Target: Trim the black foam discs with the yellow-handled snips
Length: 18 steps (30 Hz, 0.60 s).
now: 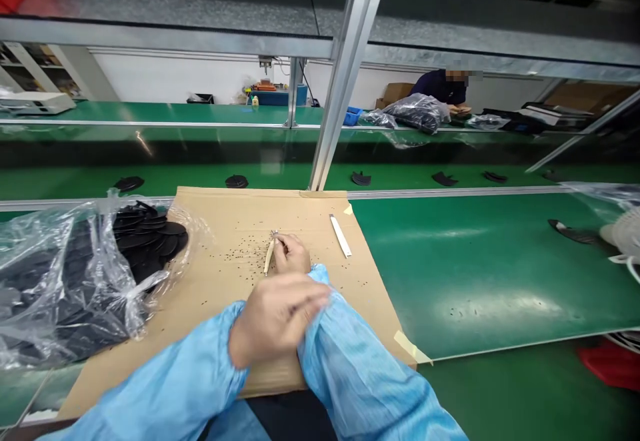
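Note:
My right hand (291,252) is over the cardboard sheet (310,211), its fingers closed at the upper end of a slim pale-yellow tool (269,258). A bit of metal shows at that end; the tool's exact kind is unclear. Crossing in front, my left hand (280,311) is smeared by motion, its fingertips over the blue sleeve (320,308) of my right arm. Whether it grips the sleeve, I cannot tell. Tiny black specks lie scattered around the tool. A white-handled cutter-like strip (341,236) rests to the right on the cardboard.
A clear plastic bag (75,281) of flat black curved parts (145,234) stands at the left. Beyond a metal post (345,81), more black parts (237,181) lie spaced along a green belt (295,174). A co-worker (435,88) sits behind bags at the far right.

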Tool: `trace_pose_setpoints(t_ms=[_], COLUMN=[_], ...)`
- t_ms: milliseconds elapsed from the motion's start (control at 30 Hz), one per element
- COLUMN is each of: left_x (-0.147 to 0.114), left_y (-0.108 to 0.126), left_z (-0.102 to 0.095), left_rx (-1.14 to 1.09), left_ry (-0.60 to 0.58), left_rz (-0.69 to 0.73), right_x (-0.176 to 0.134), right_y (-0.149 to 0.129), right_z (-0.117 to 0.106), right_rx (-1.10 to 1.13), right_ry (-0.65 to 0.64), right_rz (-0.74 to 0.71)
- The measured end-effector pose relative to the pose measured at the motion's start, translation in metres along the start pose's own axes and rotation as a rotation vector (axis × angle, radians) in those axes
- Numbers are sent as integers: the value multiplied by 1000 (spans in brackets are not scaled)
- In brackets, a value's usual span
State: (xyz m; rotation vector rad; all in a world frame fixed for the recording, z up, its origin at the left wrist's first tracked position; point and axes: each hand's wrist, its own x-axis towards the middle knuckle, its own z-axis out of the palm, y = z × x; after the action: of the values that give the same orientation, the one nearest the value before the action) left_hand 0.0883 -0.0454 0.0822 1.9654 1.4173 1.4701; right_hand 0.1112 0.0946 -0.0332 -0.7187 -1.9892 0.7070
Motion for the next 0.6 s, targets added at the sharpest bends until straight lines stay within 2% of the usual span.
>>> trace_pose_setpoints(t_ms=[67,100,133,200,300,433,500,600], left_x=[-4,-8,-12,-21,-30,-31,-30,-30], left_y=[-46,-67,-85,-110,-120,-113,-112,-113], left_z=[5,8,10,14,17,18,18,18], left_rx=[-30,-32,-26,-28,-3,69,85,106], left_ry=[219,303,379,454,418,296,271,260], left_rz=[-272,-364,-424,-493,-485,-372,-356,-326], right_x=[9,17,27,51,92,138,156,182], right_y=[0,1,5,17,53,119,153,195], right_z=[-9,-16,-24,-45,-81,-125,-137,-141], right_rx=[-67,-115,-173,-324,-605,-766,-817,-862], right_ry=[-17,-31,-45,-71,-145,-157,-157,-184], right_rz=[35,34,28,40,153,275,344,413])
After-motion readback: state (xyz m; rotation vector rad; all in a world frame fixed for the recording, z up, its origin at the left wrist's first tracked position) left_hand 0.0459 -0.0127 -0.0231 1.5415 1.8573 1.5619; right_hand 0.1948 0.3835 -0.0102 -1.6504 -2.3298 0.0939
